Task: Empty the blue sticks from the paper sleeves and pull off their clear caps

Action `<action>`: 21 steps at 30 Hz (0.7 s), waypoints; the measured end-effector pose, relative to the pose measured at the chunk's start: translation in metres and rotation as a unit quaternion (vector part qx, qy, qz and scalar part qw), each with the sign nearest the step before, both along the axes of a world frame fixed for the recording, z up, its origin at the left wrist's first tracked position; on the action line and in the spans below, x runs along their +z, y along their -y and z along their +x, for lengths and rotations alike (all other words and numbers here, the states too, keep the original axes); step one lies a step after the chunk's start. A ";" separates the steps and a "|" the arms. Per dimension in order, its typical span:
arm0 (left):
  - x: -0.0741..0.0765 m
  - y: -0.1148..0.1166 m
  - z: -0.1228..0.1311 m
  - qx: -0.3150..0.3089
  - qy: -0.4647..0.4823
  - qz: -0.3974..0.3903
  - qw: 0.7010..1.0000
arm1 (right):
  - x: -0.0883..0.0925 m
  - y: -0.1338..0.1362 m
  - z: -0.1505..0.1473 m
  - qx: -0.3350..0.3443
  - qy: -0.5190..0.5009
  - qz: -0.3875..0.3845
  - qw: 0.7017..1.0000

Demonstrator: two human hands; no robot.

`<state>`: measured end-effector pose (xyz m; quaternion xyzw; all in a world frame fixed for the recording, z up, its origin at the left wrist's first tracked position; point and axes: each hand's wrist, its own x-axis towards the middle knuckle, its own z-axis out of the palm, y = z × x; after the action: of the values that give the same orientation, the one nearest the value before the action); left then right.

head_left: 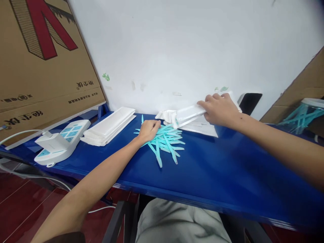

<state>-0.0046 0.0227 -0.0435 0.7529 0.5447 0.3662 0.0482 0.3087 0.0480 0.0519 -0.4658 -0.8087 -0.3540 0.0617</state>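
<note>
My left hand [149,131] rests with curled fingers on a heap of thin teal plastic sticks [164,141] with pale, flattened tips. Its fingertips are hidden, so what they pinch, if anything, does not show. My right hand [220,108] grips a long, narrow white plastic sleeve [188,112] from above and holds it tilted. The sleeve's crumpled left end hangs over the heap, with a hint of teal at it. Below and behind it, more flat white sleeves [202,129] lie on the blue table [202,172].
A stack of white sleeves [108,125] lies left of the heap. Farther left is a white power strip [76,130] with a plugged-in adapter [54,141]. A black object [250,103] leans against the wall. At right, a clear tub [307,114] holds teal sticks. Cardboard [50,74] stands at left.
</note>
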 end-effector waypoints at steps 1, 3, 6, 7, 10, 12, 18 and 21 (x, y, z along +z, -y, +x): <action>0.001 0.002 0.000 -0.013 -0.021 0.011 1.000 | -0.002 0.001 -0.004 -0.003 0.012 -0.003 1.000; 0.004 0.004 0.000 -0.040 -0.070 0.029 0.996 | -0.006 0.002 -0.011 -0.004 0.034 -0.010 0.999; 0.007 0.005 0.000 -0.074 -0.145 0.054 0.985 | -0.011 -0.001 -0.015 0.008 0.060 -0.014 0.998; 0.007 0.005 0.001 -0.083 -0.171 0.067 0.979 | -0.011 -0.003 -0.015 0.013 0.062 -0.012 0.998; 0.007 0.001 0.002 -0.108 -0.239 0.125 0.957 | -0.004 -0.010 -0.015 0.022 0.053 0.008 0.998; 0.005 -0.002 0.003 -0.127 -0.263 0.166 0.942 | 0.004 -0.012 -0.018 0.028 0.062 0.032 0.997; 0.003 -0.001 0.009 -0.171 -0.255 0.222 0.925 | 0.024 -0.004 -0.048 0.089 0.087 0.085 0.989; 0.000 0.001 0.011 -0.156 -0.217 0.201 0.942 | 0.031 0.001 -0.060 0.120 0.122 0.099 0.980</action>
<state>0.0064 0.0218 -0.0435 0.8838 0.3330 0.2832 -0.1668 0.2489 0.0471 0.0825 -0.3106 -0.8209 -0.4766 0.0500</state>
